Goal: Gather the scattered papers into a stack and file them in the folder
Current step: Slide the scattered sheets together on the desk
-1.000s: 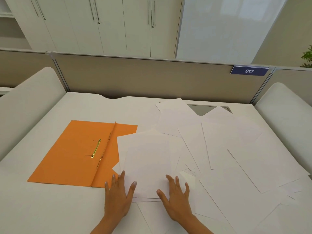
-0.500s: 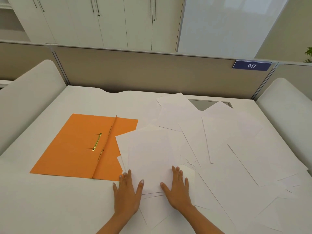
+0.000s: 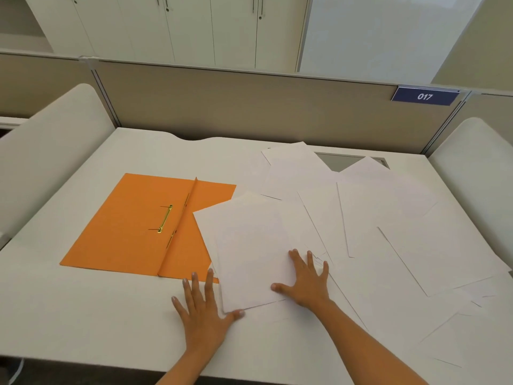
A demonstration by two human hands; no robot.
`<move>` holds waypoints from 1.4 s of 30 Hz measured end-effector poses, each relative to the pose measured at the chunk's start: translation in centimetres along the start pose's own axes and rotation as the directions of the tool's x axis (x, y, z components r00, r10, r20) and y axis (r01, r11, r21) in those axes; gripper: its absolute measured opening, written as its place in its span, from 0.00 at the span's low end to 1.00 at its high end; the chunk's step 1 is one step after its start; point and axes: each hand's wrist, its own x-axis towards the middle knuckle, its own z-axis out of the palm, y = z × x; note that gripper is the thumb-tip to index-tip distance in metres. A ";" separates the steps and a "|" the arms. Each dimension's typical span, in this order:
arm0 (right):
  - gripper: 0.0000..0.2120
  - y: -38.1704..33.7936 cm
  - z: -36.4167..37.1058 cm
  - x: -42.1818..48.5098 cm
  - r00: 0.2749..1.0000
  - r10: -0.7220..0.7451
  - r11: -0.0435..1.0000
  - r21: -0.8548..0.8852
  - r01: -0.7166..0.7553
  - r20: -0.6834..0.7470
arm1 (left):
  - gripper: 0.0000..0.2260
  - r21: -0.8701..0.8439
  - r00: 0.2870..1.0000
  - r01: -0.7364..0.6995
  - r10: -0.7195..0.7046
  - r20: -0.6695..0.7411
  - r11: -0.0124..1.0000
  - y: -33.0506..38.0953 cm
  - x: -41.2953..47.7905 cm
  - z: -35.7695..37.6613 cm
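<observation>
An orange folder (image 3: 130, 226) lies open on the white desk, its gold fastener (image 3: 165, 218) showing near the spine. A small pile of white sheets (image 3: 249, 245) overlaps the folder's right flap. My left hand (image 3: 204, 307) lies flat on the desk at the pile's lower left corner, thumb against the sheets' edge. My right hand (image 3: 306, 276) rests flat, fingers spread, on the pile's right edge. Several more white papers (image 3: 388, 232) lie scattered, overlapping, across the right half of the desk.
The white desk (image 3: 83, 315) has a beige partition (image 3: 249, 107) along the back with a blue "017" tag (image 3: 424, 96). White curved side panels (image 3: 41, 151) flank the desk. A grey cable hatch (image 3: 341, 159) is partly covered by papers.
Both hands have slid the near pile of sheets toward the folder and squared it. My left hand moved off the paper to its lower left corner; my right hand moved to its right edge.
</observation>
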 end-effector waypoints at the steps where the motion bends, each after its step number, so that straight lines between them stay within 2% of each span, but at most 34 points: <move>1: 0.52 0.3 -0.1 0.0 1.000 -0.003 1.000 0.011 0.003 -0.006 | 0.53 -0.007 1.000 0.006 -0.006 -0.012 1.000 -0.4 0.6 -0.4; 5: 0.49 0.7 -0.4 -0.3 1.000 -0.005 0.999 0.048 0.006 -0.008 | 0.49 -0.030 1.000 -0.019 0.018 -0.020 0.999 -1.6 2.1 -0.8; 9: 0.46 0.0 -0.4 0.0 0.999 0.017 0.997 0.072 -0.015 -0.036 | 0.52 -0.031 0.997 -0.069 0.068 -0.033 0.997 -2.5 1.5 -0.4; 13: 0.43 -0.7 -0.5 1.0 0.996 0.087 0.991 0.104 -0.084 -0.021 | 0.55 0.007 1.000 -0.012 0.012 -0.028 1.000 -3.2 0.6 -0.3; 18: 0.43 -0.5 -0.6 1.1 1.000 -0.019 0.996 -0.084 0.018 -0.020 | 0.50 -0.036 0.990 0.105 -0.108 -0.094 0.994 -4.5 1.0 -0.7; 24: 0.40 1.7 -0.7 -0.4 0.994 -0.110 0.974 -0.200 0.106 -0.005 | 0.48 -0.024 0.988 0.126 -0.127 -0.089 0.992 -5.4 1.5 -0.3; 28: 0.44 2.3 -1.2 -1.1 0.986 -0.163 0.951 -0.262 0.167 0.037 | 0.45 -0.039 0.993 0.059 -0.062 -0.099 0.998 -5.2 1.8 -0.2; 32: 0.42 2.0 -1.1 -1.0 0.984 -0.175 0.935 -0.307 0.179 0.042 | 0.43 -0.067 0.991 -0.066 0.057 -0.124 0.996 -3.9 3.5 -1.1; 36: 0.43 1.1 -0.5 -0.4 0.992 -0.127 0.963 -0.236 0.130 0.027 | 0.36 -0.228 0.999 -0.045 0.039 -0.031 0.973 -1.8 6.3 -2.3; 42: 0.46 -0.3 0.8 -0.4 0.999 -0.046 0.997 -0.068 0.045 -0.008 | 0.34 -0.368 0.995 0.022 0.014 0.096 0.930 0.0 6.5 -2.0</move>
